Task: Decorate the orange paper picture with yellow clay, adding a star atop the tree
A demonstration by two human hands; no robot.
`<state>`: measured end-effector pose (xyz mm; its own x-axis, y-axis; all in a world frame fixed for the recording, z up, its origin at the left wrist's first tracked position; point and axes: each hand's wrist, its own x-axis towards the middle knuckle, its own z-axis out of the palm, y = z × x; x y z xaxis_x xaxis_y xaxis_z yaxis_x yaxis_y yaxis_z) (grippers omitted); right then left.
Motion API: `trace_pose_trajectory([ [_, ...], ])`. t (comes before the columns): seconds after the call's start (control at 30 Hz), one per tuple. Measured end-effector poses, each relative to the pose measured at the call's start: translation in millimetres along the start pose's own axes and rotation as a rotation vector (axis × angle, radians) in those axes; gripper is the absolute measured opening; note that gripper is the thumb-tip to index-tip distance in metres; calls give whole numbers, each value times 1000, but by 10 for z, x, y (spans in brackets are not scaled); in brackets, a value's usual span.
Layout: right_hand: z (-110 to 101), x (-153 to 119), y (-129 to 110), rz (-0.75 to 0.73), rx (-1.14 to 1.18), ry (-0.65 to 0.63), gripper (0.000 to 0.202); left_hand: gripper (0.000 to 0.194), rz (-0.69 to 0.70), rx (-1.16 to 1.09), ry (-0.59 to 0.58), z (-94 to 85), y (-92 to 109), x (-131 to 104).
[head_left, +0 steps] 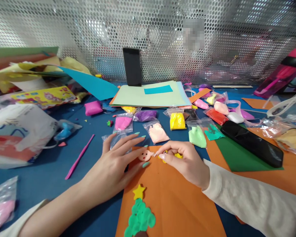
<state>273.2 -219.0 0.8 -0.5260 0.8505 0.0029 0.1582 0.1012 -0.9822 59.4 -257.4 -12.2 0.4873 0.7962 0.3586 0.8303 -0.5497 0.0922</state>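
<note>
A small pale pink clay face point(145, 155) with dark eyes and a red mouth lies flat on an orange sheet of paper point(177, 197). My left hand point(115, 164) rests beside it, fingers stretched apart, the index finger and thumb on either side of the face. At the face's right edge, my right hand point(185, 161) pinches a tiny pale pink piece of clay point(154, 154). Yellow clay point(178, 155) shows partly behind the right hand's fingers. Lower on the sheet sits a green clay tree point(140, 217) topped by a yellow star point(139, 192).
Bags of clay, including yellow point(177, 121), pale pink point(158, 133) and light green point(197, 136), lie beyond my hands. A magenta modelling tool point(80, 156) is at left, a black case point(253, 143) at right. A phone point(132, 67) leans against the perforated metal panel point(160, 39).
</note>
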Motion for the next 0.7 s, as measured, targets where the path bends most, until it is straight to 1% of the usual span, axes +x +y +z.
trace_pose_trajectory([
  [0.13, 3, -4, -4, 1, -14, -3, 17, 25, -90, -94, 43, 49, 7, 42],
  [0.2, 5, -4, -15, -6, -18, 3, 16, 26, -104, -113, 53, 52, 5, 49],
  [0.33, 17, 7, -35, -7, -41, 10, 16, 25, -61, -96, 48, 47, -21, 53],
  [0.43, 20, 13, -25, -1, -62, 6, 16, 25, -64, -77, 29, 53, -27, 38],
  [0.5, 0, -11, 0, 3, -66, -2, 15, 32, -57, -69, 29, 48, -9, 15],
  [0.6, -80, -124, 56, -1, -59, -17, 14, 43, -35, -53, 16, 13, 33, -25],
  [0.7, -172, -289, 99, -18, -40, -36, 18, 41, 17, -22, -45, -25, 52, -43],
])
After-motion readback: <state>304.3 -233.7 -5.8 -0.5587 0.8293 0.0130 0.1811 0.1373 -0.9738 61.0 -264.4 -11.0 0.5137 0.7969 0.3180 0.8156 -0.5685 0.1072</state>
